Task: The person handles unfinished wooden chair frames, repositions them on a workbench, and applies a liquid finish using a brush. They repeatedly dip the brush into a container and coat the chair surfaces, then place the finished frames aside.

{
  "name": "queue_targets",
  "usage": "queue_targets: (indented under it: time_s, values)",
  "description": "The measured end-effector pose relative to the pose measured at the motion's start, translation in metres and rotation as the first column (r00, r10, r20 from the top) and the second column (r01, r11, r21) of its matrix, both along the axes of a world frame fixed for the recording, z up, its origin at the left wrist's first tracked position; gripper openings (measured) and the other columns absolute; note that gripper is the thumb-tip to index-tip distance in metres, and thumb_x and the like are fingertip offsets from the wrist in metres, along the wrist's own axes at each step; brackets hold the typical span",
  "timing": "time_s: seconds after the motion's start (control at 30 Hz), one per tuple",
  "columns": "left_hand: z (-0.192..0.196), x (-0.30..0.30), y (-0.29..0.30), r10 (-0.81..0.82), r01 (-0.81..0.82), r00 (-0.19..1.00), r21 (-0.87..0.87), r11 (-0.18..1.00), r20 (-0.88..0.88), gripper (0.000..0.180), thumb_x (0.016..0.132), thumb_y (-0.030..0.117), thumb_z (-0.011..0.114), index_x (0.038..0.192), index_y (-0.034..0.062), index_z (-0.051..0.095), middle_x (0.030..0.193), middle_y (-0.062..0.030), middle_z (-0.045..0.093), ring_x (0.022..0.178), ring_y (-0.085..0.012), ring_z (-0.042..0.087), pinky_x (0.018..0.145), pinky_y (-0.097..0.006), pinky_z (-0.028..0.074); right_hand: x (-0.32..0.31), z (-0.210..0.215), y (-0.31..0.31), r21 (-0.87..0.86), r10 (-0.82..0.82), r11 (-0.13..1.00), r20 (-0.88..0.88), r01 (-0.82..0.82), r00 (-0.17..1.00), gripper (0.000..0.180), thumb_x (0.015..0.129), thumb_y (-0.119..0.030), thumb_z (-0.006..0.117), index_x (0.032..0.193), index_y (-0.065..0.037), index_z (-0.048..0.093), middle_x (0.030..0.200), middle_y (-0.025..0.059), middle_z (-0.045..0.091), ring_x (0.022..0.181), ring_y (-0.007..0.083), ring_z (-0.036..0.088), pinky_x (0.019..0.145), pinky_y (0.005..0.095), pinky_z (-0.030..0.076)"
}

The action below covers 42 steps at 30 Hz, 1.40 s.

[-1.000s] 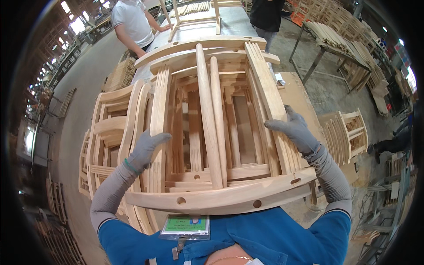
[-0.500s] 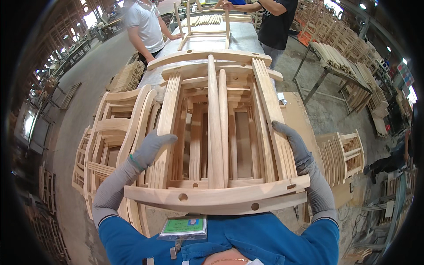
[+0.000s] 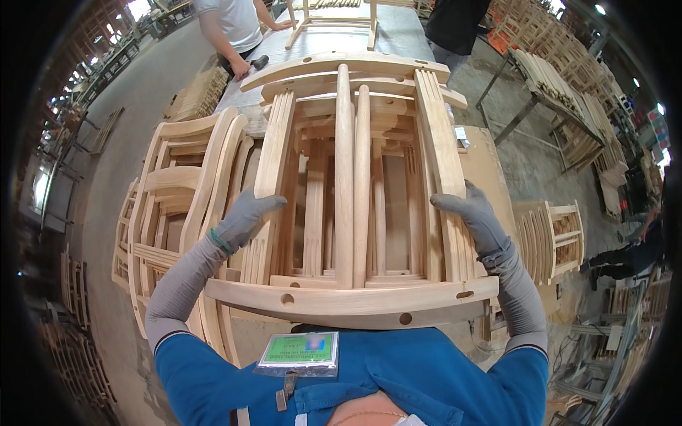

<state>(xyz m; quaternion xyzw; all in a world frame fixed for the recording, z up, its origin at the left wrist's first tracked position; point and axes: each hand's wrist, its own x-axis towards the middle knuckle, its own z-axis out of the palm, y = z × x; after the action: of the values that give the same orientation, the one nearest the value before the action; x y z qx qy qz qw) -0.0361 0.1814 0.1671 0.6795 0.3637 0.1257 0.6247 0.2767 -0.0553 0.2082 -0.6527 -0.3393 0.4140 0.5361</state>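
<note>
I hold a bundle of unfinished light-wood chair frames (image 3: 352, 192) in front of my chest, its curved rails nearest me. My left hand (image 3: 245, 219), in a grey glove, grips the bundle's left side rail. On the opposite rail my right hand (image 3: 474, 216), also grey-gloved, clasps the wood. The bundle hides the surface beneath it.
A stack of similar chair frames (image 3: 177, 206) stands to the left. Another stack (image 3: 550, 238) sits lower right. Ahead is a grey worktable (image 3: 398, 42) with a wooden frame on it, with two people (image 3: 231, 25) standing at it. Racks of wooden parts (image 3: 561, 92) fill the far right.
The bundle has shifted slightly closer and lower in view. Both hands keep their grip on its sides. The people at the far table have moved a little.
</note>
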Motion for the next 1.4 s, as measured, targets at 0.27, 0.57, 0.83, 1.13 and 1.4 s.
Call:
queue_targets:
  time_s: [0.27, 0.57, 0.83, 1.13, 1.4]
  values:
    - [0.041, -0.015, -0.02, -0.047, 0.165, 0.962, 0.43, 0.888, -0.271, 0.061, 0.079, 0.043, 0.062, 0.117, -0.0033, 0.049, 0.105, -0.0151, 0.058, 0.096, -0.0209, 0.055, 0.087, -0.032, 0.043, 0.003, -0.023, -0.001, 0.056, -0.028, 0.998, 0.239, 0.015, 0.971, 0.076, 0.069, -0.026, 0.072, 0.128, 0.005, 0.036, 0.105, 0.0166, 0.059, 0.095, 0.0214, 0.058, 0.084, 0.0284, 0.045]
    - [0.081, -0.05, -0.124, -0.334, 0.658, 0.752, 0.615, 0.434, -0.569, 0.048, 0.074, 0.043, 0.067, 0.101, 0.0064, 0.053, 0.079, -0.0077, 0.062, 0.074, -0.027, 0.061, 0.069, -0.036, 0.046, -0.007, 0.0, 0.005, 0.017, -0.052, 0.998, 0.689, 0.056, 0.723, 0.091, 0.063, -0.031, 0.072, 0.134, 0.006, 0.028, 0.116, 0.0243, 0.053, 0.105, 0.0325, 0.055, 0.09, 0.034, 0.043]
    - [0.071, -0.07, -0.12, -0.168, 0.443, 0.896, 0.852, 0.28, -0.411, 0.042, 0.073, 0.035, 0.069, 0.098, 0.0039, 0.058, 0.088, -0.0121, 0.061, 0.087, -0.0255, 0.059, 0.086, -0.037, 0.042, 0.004, -0.019, -0.006, 0.091, -0.016, 0.995, 0.603, -0.048, 0.798, 0.088, 0.071, -0.033, 0.07, 0.136, 0.006, 0.026, 0.134, 0.0234, 0.038, 0.124, 0.0293, 0.039, 0.102, 0.0293, 0.03]
    - [-0.113, -0.171, -0.036, 0.414, -0.174, 0.82, -0.517, 0.838, 0.395, 0.061, 0.095, 0.048, 0.03, 0.135, 0.0025, 0.033, 0.127, -0.0147, 0.048, 0.114, -0.0192, 0.048, 0.099, -0.031, 0.035, 0.012, -0.085, -0.101, 0.105, -0.077, 0.984, -0.466, 0.141, 0.882, 0.076, 0.089, -0.059, 0.033, 0.141, -0.006, 0.016, 0.143, 0.0161, 0.024, 0.128, 0.0271, 0.032, 0.104, 0.0403, 0.03]
    - [-0.11, -0.094, -0.051, 0.37, -0.087, 0.704, -0.443, 0.892, 0.606, 0.046, 0.096, 0.038, 0.037, 0.132, 0.0106, 0.037, 0.116, -0.0061, 0.052, 0.104, -0.0136, 0.05, 0.092, -0.028, 0.042, -0.022, -0.083, -0.107, 0.069, -0.128, 0.982, -0.455, 0.179, 0.881, 0.076, 0.089, -0.059, 0.033, 0.14, -0.006, 0.019, 0.14, 0.0156, 0.028, 0.125, 0.0259, 0.036, 0.101, 0.0384, 0.033]
